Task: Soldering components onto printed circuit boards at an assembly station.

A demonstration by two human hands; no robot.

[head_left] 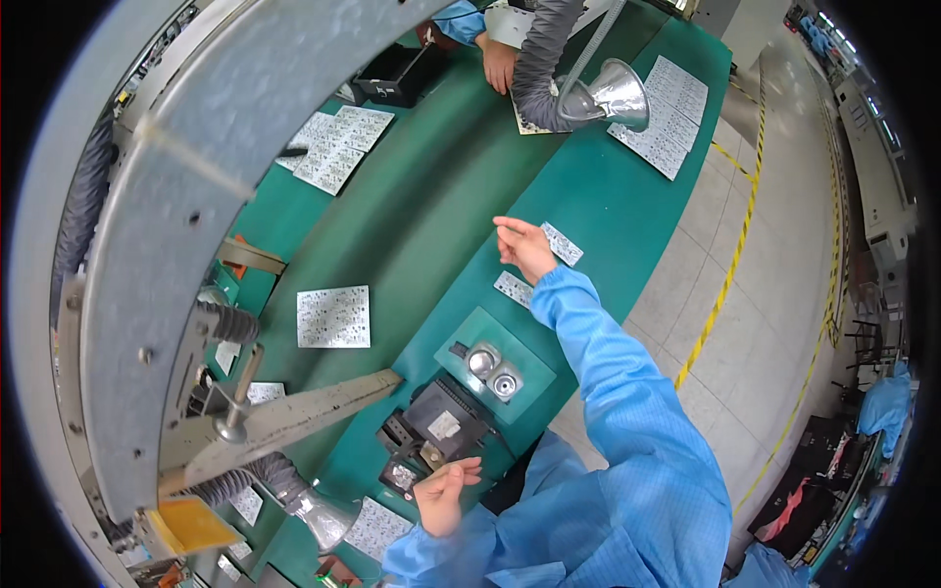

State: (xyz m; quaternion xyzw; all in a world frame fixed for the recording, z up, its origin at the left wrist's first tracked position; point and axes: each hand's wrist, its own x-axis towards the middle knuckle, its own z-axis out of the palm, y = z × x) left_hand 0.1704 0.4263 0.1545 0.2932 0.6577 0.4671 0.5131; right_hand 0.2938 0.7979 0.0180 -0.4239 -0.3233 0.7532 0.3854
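My right hand (525, 247) reaches forward over the green bench, fingers pointing left and partly stretched, with nothing visible in them. Beside it lie two small white circuit boards: one (563, 244) at the wrist's right, the other (513, 289) just nearer to me. Close to my body, my left hand (443, 497) is bent with thumb and fingertips together; whatever they may hold is too small to make out. Just beyond it stand a black device (443, 421) and a clear greenish mat (529, 367) bearing two round metal containers (492, 371).
A larger white board (333, 317) lies on the dark green belt. Metal beam (294, 421) and grey frame (147, 245) rise at left. Funnel-ended exhaust hoses hang at the top (619, 95) and lower left (321, 516). A co-worker's hand (499, 67) is at the far end.
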